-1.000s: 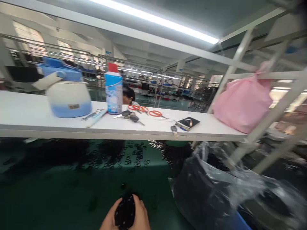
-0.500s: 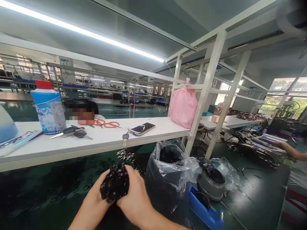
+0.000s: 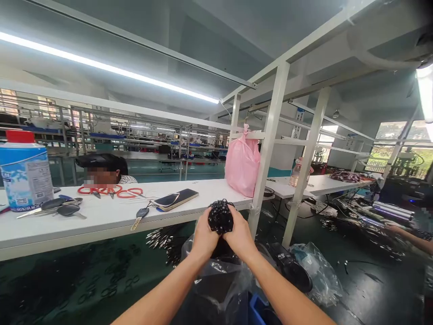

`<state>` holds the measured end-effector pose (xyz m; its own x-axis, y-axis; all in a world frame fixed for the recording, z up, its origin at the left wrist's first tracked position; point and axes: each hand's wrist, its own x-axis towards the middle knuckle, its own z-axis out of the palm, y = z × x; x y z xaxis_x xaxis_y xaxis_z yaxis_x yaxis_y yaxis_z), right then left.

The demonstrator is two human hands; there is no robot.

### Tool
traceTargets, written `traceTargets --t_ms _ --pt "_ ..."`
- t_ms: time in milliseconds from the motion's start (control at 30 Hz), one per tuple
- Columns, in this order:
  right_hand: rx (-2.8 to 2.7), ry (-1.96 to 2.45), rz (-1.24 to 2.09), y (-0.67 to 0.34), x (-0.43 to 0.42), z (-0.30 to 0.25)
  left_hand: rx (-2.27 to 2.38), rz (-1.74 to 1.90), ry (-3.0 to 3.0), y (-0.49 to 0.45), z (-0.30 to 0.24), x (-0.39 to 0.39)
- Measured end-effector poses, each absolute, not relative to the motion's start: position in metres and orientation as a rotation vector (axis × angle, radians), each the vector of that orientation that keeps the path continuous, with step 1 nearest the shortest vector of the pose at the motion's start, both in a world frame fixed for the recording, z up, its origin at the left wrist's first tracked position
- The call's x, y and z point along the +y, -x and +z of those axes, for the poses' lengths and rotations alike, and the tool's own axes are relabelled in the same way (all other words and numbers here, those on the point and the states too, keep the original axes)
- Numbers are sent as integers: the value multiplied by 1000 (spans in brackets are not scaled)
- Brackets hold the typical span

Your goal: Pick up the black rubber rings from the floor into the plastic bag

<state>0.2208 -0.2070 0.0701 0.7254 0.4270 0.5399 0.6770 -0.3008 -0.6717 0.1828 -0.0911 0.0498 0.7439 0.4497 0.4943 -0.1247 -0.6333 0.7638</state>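
Note:
Both my hands hold one black clump of small rubber rings [image 3: 220,215] in front of me. My left hand [image 3: 204,236] cups its left side and my right hand [image 3: 240,234] cups its right side. The clump hangs just above a clear plastic bag [image 3: 216,280] with dark contents, in front of the white shelf's [image 3: 101,221] edge. More black rings [image 3: 111,280] lie scattered on the green bench below the shelf.
On the shelf lie a phone [image 3: 176,198], keys [image 3: 139,215], orange scissors [image 3: 111,192] and a blue-white can [image 3: 25,171]. A pink bag [image 3: 242,162] hangs at the white post [image 3: 267,149]. A person sits behind the shelf; another person's arm [image 3: 411,237] reaches in at right.
My hands have risen from low over the green bench and carried the clump up and right over the plastic bag. The view has swung right.

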Motion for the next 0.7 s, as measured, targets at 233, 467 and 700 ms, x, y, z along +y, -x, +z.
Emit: traceTargets --t_ms 233,467,700 --pt "-870 2180 -24 -255 -200 9 283 465 -2526 -198 11 -58" --pt "-1108 2405 306 -266 -222 30 310 -21 -2840 -182 33 -49" --pt "-1148 2333 117 -256 -232 55 166 -81 -2901 -167 66 -53"
